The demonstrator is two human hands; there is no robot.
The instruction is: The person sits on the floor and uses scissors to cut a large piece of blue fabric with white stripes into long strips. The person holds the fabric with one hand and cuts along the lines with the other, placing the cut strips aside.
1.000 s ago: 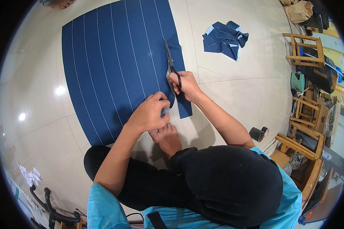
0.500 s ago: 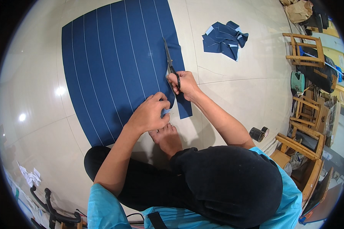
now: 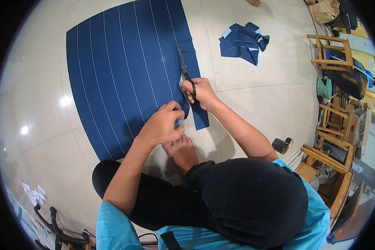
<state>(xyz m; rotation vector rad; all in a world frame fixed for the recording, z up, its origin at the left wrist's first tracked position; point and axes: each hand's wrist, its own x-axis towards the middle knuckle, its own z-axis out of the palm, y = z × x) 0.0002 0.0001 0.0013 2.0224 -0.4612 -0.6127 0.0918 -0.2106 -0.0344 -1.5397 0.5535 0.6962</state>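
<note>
A large navy fabric sheet with white parallel lines lies on the floor. My right hand is closed around the black-handled scissors, whose long blades lie along a cut near the sheet's right side; a strip hangs apart below the cut. My left hand grips the fabric's lower edge beside the cut, fingers curled, with a pale underside showing between them. My bare foot rests just below that hand. A heap of navy scraps sits at the upper right.
Wooden stools and other clutter line the right. Two tape rolls lie on the floor near my right arm. White scraps and a black chair base are at lower left. Another person's bare foot shows at the top edge.
Another person's bare foot has appeared at the top right of centre; the one at top left a second ago is gone. My hands and scissors have barely moved.
</note>
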